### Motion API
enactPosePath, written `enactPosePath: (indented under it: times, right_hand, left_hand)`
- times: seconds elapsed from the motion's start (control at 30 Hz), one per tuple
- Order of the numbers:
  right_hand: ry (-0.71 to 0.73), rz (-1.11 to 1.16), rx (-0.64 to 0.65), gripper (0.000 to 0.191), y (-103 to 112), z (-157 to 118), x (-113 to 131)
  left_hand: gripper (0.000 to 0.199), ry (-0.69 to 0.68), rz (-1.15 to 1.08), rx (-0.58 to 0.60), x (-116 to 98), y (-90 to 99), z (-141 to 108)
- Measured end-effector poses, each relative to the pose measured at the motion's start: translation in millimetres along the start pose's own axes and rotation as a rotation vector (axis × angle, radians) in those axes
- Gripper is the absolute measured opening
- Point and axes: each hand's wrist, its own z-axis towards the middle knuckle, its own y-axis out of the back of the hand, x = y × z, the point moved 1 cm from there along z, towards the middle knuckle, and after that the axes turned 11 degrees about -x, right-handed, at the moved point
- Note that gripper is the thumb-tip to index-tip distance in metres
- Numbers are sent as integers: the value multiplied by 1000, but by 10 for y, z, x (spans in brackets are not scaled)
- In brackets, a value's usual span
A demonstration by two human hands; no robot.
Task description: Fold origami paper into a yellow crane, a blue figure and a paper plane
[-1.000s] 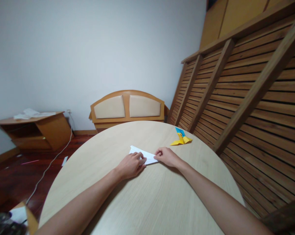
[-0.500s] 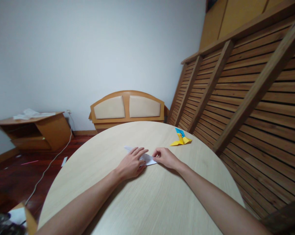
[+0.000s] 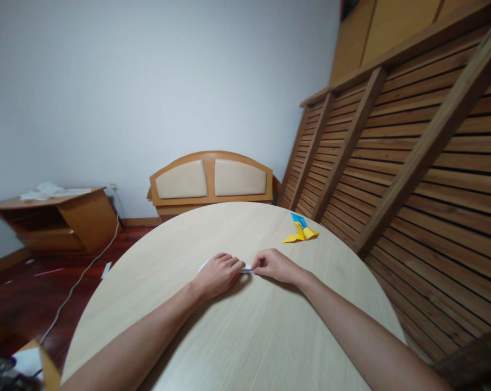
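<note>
The left arm (image 3: 143,336) reaches in bare from the lower left and the right arm (image 3: 359,326) from the lower right, the two slanting inward and forward, with the left wrist (image 3: 195,290) and the right wrist (image 3: 304,278) both fairly straight. The left grip (image 3: 220,276) is turned palm down, its fingers close together and gently bent toward the other side, the thumb hidden from view. Just beside it, apart from its fingertips, the right grip (image 3: 276,266) has thumb and index finger brought together in a pinch, knuckles raised.
</note>
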Motion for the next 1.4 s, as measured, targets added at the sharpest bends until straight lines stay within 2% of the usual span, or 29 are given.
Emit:
enactPosePath:
  times: [0.13,0.27,0.4,0.53,0.63,0.77,0.83,0.97,1.03,1.3,1.4]
  right_hand:
    - [47,-63,14,15,2,-11,13]
    - [173,-143,25,15,18,-15,28]
    - [310,-226,48,19,16,-5,48]
    - [348,-271,100,28,-69,-30,158]
    - [262,-335,125,40,-168,-87,283]
    - [95,-341,235,81,-246,-155,357]
    - [33,-336,275,89,-240,-166,333]
    - [-56,-344,300,94,-189,-158,253]
    - [-87,-361,309,98,-161,-154,245]
    - [-255,-508,296,93,-70,-160,329]
    - [-250,-583,175,87,-79,-141,287]
  left_hand:
    - [26,11,4,35,4,-17,-13]
    - [27,42,-18,65,9,-20,-29]
    - [30,61,-71,60,5,-14,-33]
    - [31,70,-123,42,-3,-21,-29]
    - [34,127,-148,55,5,-42,-33]
    - [41,201,-250,111,20,-65,-44]
    - [47,219,-313,163,19,-75,-51]
    - [65,297,-380,318,7,-107,-75]
    - [67,321,-386,348,1,-116,-83]
    - [72,322,-403,332,14,-128,-88]
    - [69,314,-403,309,22,-145,-91]
